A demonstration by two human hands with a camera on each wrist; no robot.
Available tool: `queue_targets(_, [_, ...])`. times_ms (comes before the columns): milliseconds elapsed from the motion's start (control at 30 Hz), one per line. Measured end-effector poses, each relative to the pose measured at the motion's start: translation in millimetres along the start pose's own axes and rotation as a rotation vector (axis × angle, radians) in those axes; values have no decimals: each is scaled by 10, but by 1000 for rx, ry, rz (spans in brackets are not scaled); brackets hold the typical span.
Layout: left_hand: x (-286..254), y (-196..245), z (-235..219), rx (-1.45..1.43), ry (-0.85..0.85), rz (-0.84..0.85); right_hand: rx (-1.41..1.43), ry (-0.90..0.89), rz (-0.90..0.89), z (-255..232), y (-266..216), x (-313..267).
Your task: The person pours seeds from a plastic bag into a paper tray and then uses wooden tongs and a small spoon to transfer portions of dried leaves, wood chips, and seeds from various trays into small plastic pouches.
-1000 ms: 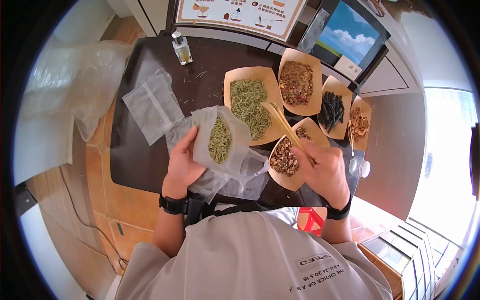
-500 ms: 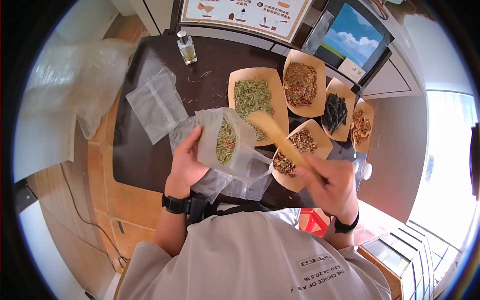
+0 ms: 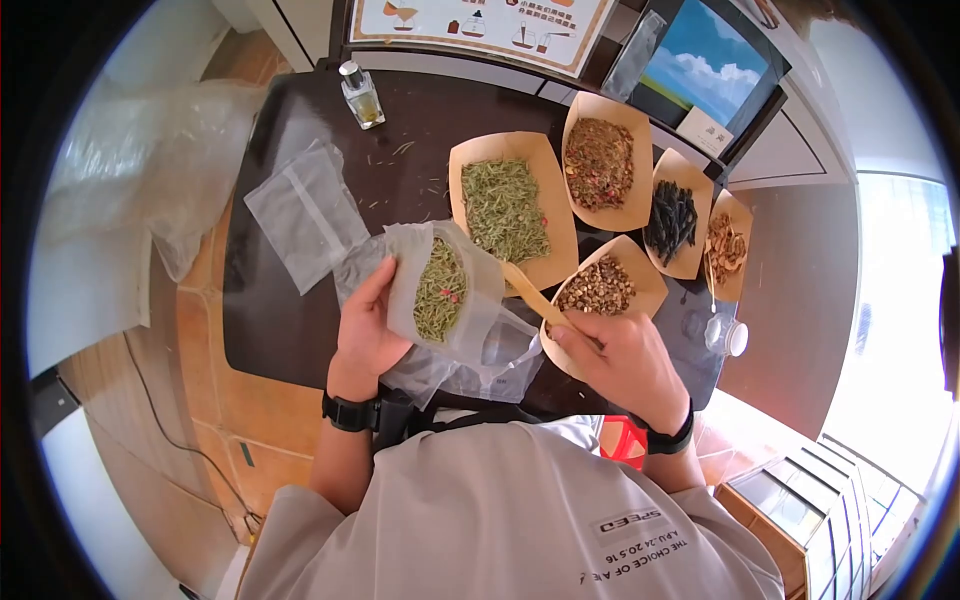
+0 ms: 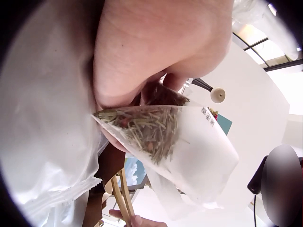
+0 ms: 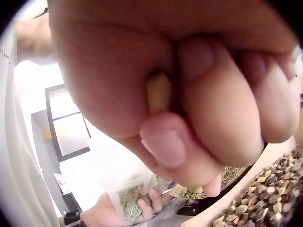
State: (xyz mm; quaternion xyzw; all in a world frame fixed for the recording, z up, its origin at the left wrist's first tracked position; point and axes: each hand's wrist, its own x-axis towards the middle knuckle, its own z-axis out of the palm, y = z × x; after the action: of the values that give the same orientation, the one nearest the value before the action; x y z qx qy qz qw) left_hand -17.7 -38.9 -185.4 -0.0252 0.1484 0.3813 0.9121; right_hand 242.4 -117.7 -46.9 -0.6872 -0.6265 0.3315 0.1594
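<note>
The left hand (image 3: 366, 330) grips a translucent white mesh pouch (image 3: 440, 290), thumb and fingers curled round its side, the pouch's open mouth facing up and showing pale green dried needle-like leaves with a few red flecks; in the left wrist view the same pouch (image 4: 165, 142) hangs below the palm, the leaves gathered in its upper corner. The right hand (image 3: 615, 365) is closed round a pair of light wooden tongs (image 3: 530, 295), whose tips point toward ten o'clock and end just beside the pouch's right edge; the right wrist view shows the fingers (image 5: 213, 118) curled tight over the wood. Under both hands sits a dark brown desk (image 3: 290, 310). At twelve o'clock from the pouch lies a kraft paper tray of green leaves (image 3: 505, 205); at one o'clock, a kraft paper tray of reddish-brown mixed herbs (image 3: 600, 160); at three o'clock, touching the right hand, a kraft paper tray of brown chopped bits (image 3: 600, 290). Further toward two o'clock stand a tray of black strips (image 3: 672, 220) and a tray of tan curled pieces (image 3: 722, 250). An empty flat mesh pouch (image 3: 300, 215) lies at ten o'clock, and a small clear glass bottle (image 3: 360, 95) stands at eleven o'clock near the desk's far edge.
</note>
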Motion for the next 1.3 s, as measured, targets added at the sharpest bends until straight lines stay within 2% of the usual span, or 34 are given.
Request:
queue_targets(100, [-2, 2, 27, 12, -17, 2, -195, 39, -137, 134, 52, 24])
queue_targets(233, [-9, 1, 38, 5, -38, 12, -308, 81, -180, 158, 66, 57])
queue_targets(300, [-10, 1, 52, 4, -42, 16, -453, 158, -206, 163, 122, 90])
queue_targets(467, [-12, -2, 101, 33, -40, 13, -422, 280, -230, -3, 250, 139])
queue_targets(567, [-5, 0, 90, 12, -53, 2, -246, 367, -289, -144, 176, 93])
queue_targets(733, [6, 6, -14, -43, -74, -18, -165, 280, -364, -309, -129, -117])
queue_targets(800, [4, 11, -38, -92, -59, -27, -155, 146, -451, -262, -247, -138])
queue_targets(833, [2, 12, -34, -91, -59, -27, -197, 82, -417, -250, -272, -146])
queue_targets(933, [-2, 23, -36, -63, -67, -22, -82, 138, -336, -303, -252, -113])
queue_targets(967, [-9, 24, -57, -73, -56, -19, -37, 149, -202, -339, -238, -127])
queue_targets(1000, [-10, 20, -50, -84, -46, -18, -38, 148, -204, -346, -203, -95])
queue_targets(1067, [-11, 17, 0, -49, -49, -19, -83, 244, -24, -326, -56, 34])
queue_targets(1167, [-11, 0, 77, 11, -45, -6, -156, 204, 1, -190, 184, 201])
queue_targets(1300, [-9, 1, 69, 32, -19, 6, -164, 157, 1, -59, 194, 278])
